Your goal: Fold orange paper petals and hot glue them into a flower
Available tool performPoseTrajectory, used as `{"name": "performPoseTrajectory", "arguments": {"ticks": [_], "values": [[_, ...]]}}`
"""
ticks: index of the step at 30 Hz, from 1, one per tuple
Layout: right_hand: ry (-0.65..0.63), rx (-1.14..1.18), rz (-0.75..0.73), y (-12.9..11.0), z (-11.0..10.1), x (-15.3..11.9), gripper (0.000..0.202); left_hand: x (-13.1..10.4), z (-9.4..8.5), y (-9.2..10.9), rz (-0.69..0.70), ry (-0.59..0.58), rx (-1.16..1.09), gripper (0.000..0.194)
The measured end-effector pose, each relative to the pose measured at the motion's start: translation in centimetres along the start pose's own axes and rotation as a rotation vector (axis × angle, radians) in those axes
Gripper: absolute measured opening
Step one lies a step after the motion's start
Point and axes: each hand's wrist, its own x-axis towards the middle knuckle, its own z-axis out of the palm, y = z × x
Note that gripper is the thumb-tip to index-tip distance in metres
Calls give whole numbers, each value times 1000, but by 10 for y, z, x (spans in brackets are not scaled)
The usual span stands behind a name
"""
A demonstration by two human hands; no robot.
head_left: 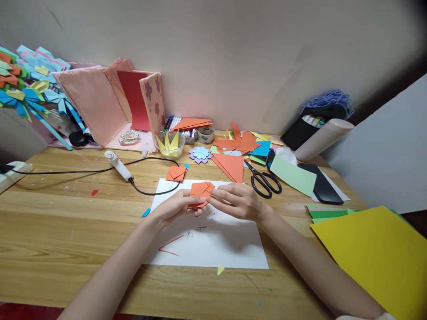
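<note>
Above a white sheet of paper (pixel 230 249), both hands are at a small piece of folded orange paper (pixel 200 188). My left hand (pixel 178 206) grips it from the left, thumb on top and fingers beneath. From the right, my right hand (pixel 236 201) has its fingertips pinched at the paper's edge; its fingers are bent together. A finished-looking orange folded heart (pixel 175 173) lies just beyond the sheet's upper left corner. Orange folded triangles (pixel 230 165) and black-handled scissors (pixel 266 180) rest behind my right hand.
A white glue gun-like device (pixel 118 165) trails a black cable across the wooden table (pixel 83 231). Paper scraps (pixel 238 143), a plastic cup (pixel 171 146) and a paper flower (pixel 200 154) stand behind. Yellow paper (pixel 373 253) lies right, a phone (pixel 320 183) beyond it.
</note>
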Motion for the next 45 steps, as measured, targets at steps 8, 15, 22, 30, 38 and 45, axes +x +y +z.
{"name": "performPoseTrajectory", "arguments": {"ticks": [8, 15, 22, 30, 38, 45], "values": [[-68, 94, 96, -3, 6, -1, 16, 0, -4, 2, 18, 80, 30, 38], [-44, 429, 729, 18, 19, 8, 8, 13, -48, 2, 421, 826, 395, 45], [-459, 971, 1128, 67, 58, 28, 8, 17, -72, -14, 304, 1173, 1138, 52], [-618, 1327, 1377, 58, 99, 60, 12, 20, -75, -14, 246, 1117, 1090, 51], [-457, 1175, 1465, 39, 123, 67, 11, 20, -82, -16, 512, 890, 595, 45], [-266, 1154, 1467, 50, 108, 43, 18, 26, -71, -16, 586, 740, 369, 52]]}}
